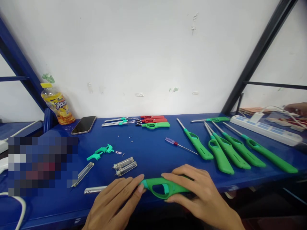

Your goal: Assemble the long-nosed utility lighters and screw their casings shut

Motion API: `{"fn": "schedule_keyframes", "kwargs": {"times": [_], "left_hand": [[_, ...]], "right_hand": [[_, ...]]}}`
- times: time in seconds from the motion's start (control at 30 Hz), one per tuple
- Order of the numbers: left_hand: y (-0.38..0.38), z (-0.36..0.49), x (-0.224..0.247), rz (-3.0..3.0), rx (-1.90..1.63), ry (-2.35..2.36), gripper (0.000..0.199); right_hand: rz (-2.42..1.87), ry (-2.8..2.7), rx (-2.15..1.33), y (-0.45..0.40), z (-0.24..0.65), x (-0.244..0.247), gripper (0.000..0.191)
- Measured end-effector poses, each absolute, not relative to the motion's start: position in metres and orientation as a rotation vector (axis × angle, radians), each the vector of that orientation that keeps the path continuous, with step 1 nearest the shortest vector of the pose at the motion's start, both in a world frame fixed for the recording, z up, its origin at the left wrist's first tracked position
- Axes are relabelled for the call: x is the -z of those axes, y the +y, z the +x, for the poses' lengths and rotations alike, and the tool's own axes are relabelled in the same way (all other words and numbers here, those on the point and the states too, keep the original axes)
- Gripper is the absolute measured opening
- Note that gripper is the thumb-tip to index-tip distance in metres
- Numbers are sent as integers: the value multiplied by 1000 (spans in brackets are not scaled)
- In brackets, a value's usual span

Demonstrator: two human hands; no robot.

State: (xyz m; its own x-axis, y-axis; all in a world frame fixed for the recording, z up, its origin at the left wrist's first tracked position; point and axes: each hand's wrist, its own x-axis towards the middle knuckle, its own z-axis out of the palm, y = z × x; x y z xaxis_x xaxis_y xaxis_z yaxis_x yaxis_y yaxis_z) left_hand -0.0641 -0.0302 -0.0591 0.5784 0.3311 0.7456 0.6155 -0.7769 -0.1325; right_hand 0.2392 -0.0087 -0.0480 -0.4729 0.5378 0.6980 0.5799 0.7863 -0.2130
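A green long-neck gas lighter point(153, 182) lies across the front edge of the blue table, its metal tube pointing left. My left hand point(117, 201) is closed around the teal collar and the near part of the tube. The handle is in my right hand point(198, 191), thumb below and fingers on top. Just beyond are clear fuel tanks point(126, 166), and another clear tank point(82, 174) sits farther left. Teal plastic trigger parts point(100, 152) and tiny metal pins point(131, 141) are scattered behind them.
Several green lighters point(230, 151) lie to the right, near a screwdriver point(181, 146) and a white power strip point(266, 129). Opened red and green lighters point(153, 120) rest by the wall. A phone point(83, 124) and a drink bottle point(57, 103) stand at back left.
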Motion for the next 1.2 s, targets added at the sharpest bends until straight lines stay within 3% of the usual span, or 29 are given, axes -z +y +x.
{"fn": "schedule_keyframes", "kwargs": {"times": [0.8, 1.2], "left_hand": [[-23, -58, 70, -2402, 1109, -721, 43], [-22, -54, 65, -2375, 1142, -739, 37]], "right_hand": [[-848, -2176, 48, -9, 239, 46, 34], [-868, -2187, 30, -9, 240, 47, 34]]}}
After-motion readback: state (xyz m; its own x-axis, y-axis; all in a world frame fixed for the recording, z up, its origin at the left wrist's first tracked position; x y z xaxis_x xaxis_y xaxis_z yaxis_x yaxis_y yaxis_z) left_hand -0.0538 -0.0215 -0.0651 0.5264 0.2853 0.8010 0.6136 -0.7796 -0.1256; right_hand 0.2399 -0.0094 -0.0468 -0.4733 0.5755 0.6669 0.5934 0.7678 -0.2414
